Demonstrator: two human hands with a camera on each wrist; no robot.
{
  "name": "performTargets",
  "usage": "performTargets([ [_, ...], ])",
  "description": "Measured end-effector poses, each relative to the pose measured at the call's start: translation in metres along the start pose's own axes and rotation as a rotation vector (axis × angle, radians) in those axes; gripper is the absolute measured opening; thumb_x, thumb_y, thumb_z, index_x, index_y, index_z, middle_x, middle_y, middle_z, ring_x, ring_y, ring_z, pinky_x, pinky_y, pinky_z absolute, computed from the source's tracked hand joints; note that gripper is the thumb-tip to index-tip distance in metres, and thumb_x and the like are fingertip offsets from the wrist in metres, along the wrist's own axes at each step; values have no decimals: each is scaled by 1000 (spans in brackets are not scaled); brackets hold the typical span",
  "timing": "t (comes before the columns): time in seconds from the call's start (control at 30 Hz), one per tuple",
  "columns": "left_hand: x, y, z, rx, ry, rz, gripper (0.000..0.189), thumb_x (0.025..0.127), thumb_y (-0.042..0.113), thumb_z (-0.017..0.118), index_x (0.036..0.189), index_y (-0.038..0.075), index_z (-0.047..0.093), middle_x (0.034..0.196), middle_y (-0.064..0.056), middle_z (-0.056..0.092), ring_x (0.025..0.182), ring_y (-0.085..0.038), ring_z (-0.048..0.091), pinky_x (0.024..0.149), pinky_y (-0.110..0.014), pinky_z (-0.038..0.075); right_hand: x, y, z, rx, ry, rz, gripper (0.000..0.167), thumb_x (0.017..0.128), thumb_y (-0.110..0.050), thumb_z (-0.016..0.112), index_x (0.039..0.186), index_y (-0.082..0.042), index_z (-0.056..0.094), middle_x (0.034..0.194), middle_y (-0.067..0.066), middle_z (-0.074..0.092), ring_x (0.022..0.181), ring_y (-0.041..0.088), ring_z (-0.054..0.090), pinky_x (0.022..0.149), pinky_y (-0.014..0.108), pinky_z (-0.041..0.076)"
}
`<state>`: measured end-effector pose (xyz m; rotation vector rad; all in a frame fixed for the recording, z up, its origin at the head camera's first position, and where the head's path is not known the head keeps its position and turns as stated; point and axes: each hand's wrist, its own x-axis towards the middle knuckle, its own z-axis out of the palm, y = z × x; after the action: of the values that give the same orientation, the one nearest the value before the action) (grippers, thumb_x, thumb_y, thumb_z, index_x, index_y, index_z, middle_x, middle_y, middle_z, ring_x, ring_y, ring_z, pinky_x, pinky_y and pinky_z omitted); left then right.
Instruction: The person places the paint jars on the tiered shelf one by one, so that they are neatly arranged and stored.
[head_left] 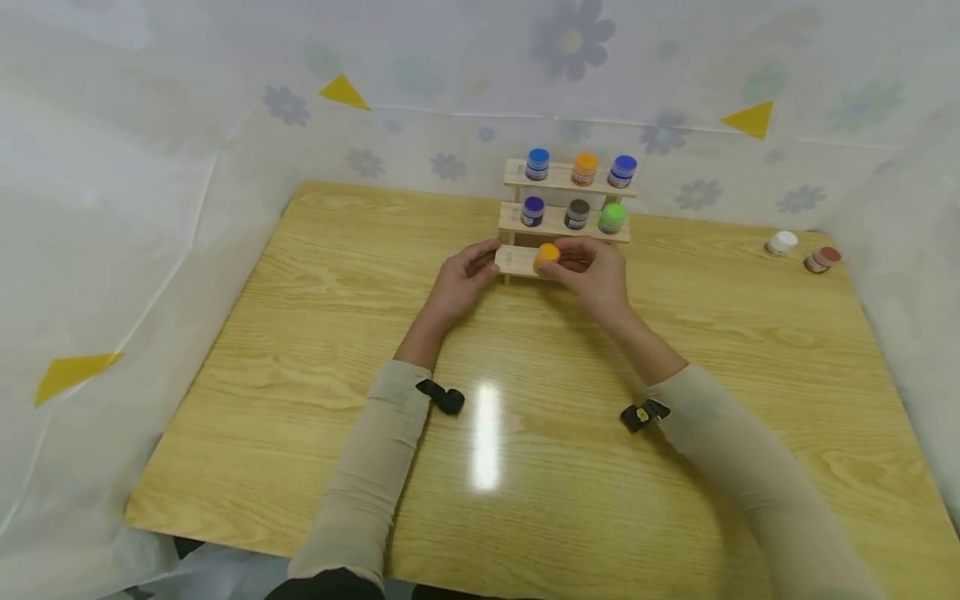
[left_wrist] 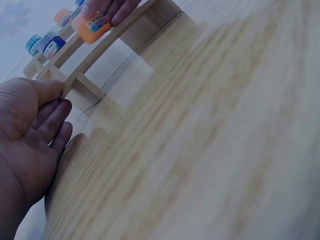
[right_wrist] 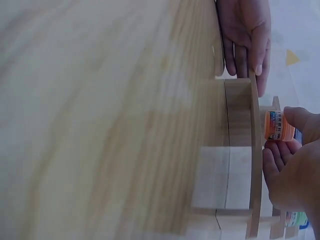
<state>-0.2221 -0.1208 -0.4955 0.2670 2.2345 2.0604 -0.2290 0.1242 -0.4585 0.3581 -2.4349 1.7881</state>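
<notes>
A three-tier wooden display rack (head_left: 517, 261) stands at the back of the table. My left hand (head_left: 460, 286) pinches the left end of its lowest step, thumb and fingers at the edge in the left wrist view. My right hand (head_left: 600, 275) holds an orange paint jar (head_left: 547, 254) between thumb and fingers, at the lowest step. In the right wrist view the jar (right_wrist: 279, 125) shows its printed label. On the middle step sit a purple jar (head_left: 532, 212), a brown jar (head_left: 577, 214) and a green jar (head_left: 612, 217).
The top step bears a light blue jar (head_left: 537, 164), another orange jar (head_left: 584, 169) and a dark blue jar (head_left: 622, 171). A white-lidded jar (head_left: 782, 243) and a reddish-brown jar (head_left: 822, 259) stand at the table's back right. Behind hangs a flowered white curtain (head_left: 450, 67).
</notes>
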Motion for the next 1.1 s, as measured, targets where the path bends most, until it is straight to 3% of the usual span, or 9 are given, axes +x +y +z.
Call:
performTargets([
  [0.3, 1, -4, -1, -18, 1, 9, 48, 108, 13, 63, 155, 9, 54, 157, -9, 55, 144, -21, 53, 114, -30, 49, 7, -4, 21, -4, -68, -8, 42, 90, -16, 88, 125, 2, 73, 117, 19, 75, 106, 30, 74, 88, 25, 62],
  [0.47, 3, -5, -1, -9, 3, 20, 47, 108, 14, 62, 154, 10, 55, 156, -8, 56, 143, -19, 54, 115, -30, 48, 8, -6, 25, -22, -75, -35, 42, 90, -16, 88, 125, 1, 73, 116, 18, 76, 107, 30, 74, 93, 34, 63],
  [0.63, 2, -3, -1, -1, 5, 20, 47, 108, 12, 62, 155, 8, 54, 157, -10, 55, 143, -20, 54, 115, -29, 48, 8, -6, 26, -41, -90, -28, 44, 91, -18, 87, 128, 1, 72, 118, 16, 76, 109, 28, 74, 94, 34, 62],
  [0.87, 2, -3, 1, 7, 9, 6, 47, 108, 11, 62, 155, 8, 54, 157, -10, 55, 143, -21, 54, 115, -30, 48, 1, -5, 11, -17, -95, 11, 45, 93, -16, 85, 130, 4, 71, 124, 21, 74, 116, 32, 72, 97, 32, 61],
  [1.1, 2, -4, 1, 18, 9, 13, 47, 108, 14, 62, 155, 10, 54, 157, -8, 55, 144, -20, 53, 115, -28, 48, -8, 2, -19, 8, -86, 24, 41, 94, -11, 83, 129, 7, 70, 124, 25, 72, 116, 37, 71, 92, 20, 59],
])
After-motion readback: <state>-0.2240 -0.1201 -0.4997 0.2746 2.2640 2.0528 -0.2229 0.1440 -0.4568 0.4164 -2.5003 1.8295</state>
